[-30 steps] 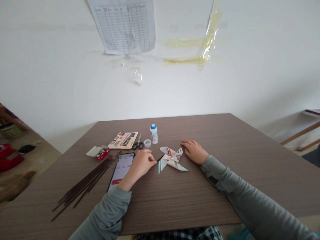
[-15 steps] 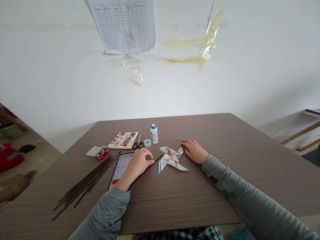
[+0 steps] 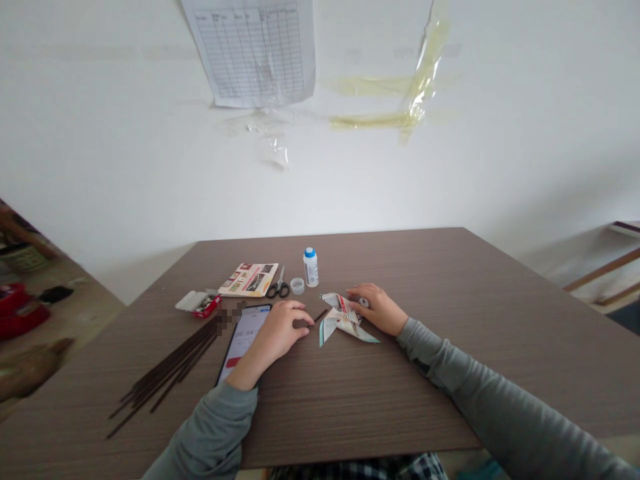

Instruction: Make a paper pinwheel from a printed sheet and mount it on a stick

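A pinwheel (image 3: 341,322) folded from printed paper lies flat on the table, with a pin at its centre. My right hand (image 3: 377,308) is over its right-hand blade, fingers stretched and a little apart, covering part of that blade. To the left of the pinwheel, my left hand (image 3: 286,327) rests low over the table. Its thumb and forefinger close on a thin dark brown stick (image 3: 321,315), whose far end points at the pinwheel's left side. The rest of that stick is hidden by the hand.
A phone (image 3: 246,333) showing a timer lies under the left wrist. Several brown sticks (image 3: 163,367) are bundled left. Behind are a small red-and-white box (image 3: 205,305), a printed booklet (image 3: 249,279), scissors (image 3: 279,287), a cap (image 3: 297,286) and a blue-topped glue bottle (image 3: 311,268).
My right hand has moved left from beside the pinwheel onto its right blade. My left hand has shifted slightly along the stick; the pinwheel lies as before.
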A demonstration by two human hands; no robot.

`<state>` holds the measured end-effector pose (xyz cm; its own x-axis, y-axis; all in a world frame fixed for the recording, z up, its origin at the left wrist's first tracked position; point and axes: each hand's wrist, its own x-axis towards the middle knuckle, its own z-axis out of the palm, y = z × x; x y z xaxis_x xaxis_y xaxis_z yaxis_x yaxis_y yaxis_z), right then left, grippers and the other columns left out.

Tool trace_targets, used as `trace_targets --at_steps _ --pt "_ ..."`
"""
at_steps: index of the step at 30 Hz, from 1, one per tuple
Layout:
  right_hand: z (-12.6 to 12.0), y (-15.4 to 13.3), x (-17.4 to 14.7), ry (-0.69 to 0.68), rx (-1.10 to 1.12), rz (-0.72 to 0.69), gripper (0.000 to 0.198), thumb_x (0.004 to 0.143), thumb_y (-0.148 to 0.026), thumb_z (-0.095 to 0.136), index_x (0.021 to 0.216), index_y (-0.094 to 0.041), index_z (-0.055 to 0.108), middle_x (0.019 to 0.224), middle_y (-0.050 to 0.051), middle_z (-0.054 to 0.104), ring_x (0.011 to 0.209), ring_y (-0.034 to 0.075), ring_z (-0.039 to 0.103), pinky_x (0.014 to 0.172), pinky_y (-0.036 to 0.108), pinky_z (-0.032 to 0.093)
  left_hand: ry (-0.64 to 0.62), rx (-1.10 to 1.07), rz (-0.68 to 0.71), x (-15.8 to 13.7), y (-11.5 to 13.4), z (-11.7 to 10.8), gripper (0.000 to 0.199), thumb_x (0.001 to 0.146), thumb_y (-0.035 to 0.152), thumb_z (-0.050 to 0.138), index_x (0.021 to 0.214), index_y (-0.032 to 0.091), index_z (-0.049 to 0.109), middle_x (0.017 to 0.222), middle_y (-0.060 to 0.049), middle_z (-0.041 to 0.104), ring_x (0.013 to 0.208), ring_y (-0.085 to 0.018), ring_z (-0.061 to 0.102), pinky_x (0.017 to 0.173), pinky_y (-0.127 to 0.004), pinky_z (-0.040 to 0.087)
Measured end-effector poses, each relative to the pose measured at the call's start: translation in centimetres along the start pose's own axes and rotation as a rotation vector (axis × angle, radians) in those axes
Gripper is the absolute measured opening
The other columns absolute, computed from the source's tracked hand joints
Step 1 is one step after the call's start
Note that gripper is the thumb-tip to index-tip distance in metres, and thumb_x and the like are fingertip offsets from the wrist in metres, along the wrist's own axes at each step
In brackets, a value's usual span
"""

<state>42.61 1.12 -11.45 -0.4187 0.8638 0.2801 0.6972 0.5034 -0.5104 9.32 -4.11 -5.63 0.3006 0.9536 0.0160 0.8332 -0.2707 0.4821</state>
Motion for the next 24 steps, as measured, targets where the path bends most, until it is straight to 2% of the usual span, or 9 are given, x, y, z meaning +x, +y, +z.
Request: trace_targets --at_steps 5,10,16,20,24 --pt "0.2 -0.3 0.0 -0.022 -0.001 -0.010 0.036 0.116 -0.025 0.088 0.151 -0.025 0.096 0.144 0.016 0.097 0.142 0.038 0.087 0.134 0.055 0.063 -0.007 0.039 0.026 0.1 -0.6 0.2 0.033 0.105 0.008 0.090 0.112 0.033 0.109 0.162 -0.014 0.094 0.158 -0.042 0.084 0.146 -0.062 0.058" --pt "-0.3 -0.2 0.2 -0.053 0.013 0.002 0.036 0.113 -0.025 0.089 0.147 -0.026 0.098 0.128 0.012 0.099 0.127 0.035 0.089 0.124 0.051 0.065 0.012 0.013 0.055 -0.1 -0.8 0.2 0.033 0.105 0.010 0.090 0.110 0.037 0.109 0.157 -0.011 0.096 0.156 -0.041 0.084 0.144 -0.061 0.061" --pt "-0.8 0.4 0.0 -0.075 -0.009 0.036 0.034 0.120 -0.038 0.085 0.150 -0.027 0.098 0.134 0.012 0.099 0.133 0.036 0.088 0.127 0.053 0.064 0.026 0.001 0.038 -0.2 -0.7 0.6 0.042 0.101 0.007 0.092 0.127 0.036 0.108 0.161 -0.012 0.095 0.159 -0.042 0.082 0.146 -0.062 0.059" --pt "-1.3 0.3 -0.2 -0.106 -0.028 0.057 0.038 0.117 -0.048 0.092 0.149 -0.029 0.098 0.126 0.010 0.098 0.129 0.037 0.087 0.130 0.058 0.061 0.035 -0.009 0.036 -0.3 -0.6 0.9 0.038 0.100 0.007 0.094 0.120 0.037 0.108 0.157 -0.011 0.095 0.157 -0.043 0.082 0.144 -0.063 0.059" --pt "-1.5 -0.7 -0.4 -0.120 -0.085 0.107 0.043 0.112 -0.055 0.099 0.150 -0.035 0.099 0.127 0.009 0.096 0.134 0.039 0.084 0.133 0.063 0.059 0.033 -0.011 0.011 -0.3 -0.4 0.9 0.043 0.100 0.006 0.094 0.128 0.035 0.108 0.159 -0.013 0.094 0.159 -0.043 0.081 0.145 -0.063 0.058"
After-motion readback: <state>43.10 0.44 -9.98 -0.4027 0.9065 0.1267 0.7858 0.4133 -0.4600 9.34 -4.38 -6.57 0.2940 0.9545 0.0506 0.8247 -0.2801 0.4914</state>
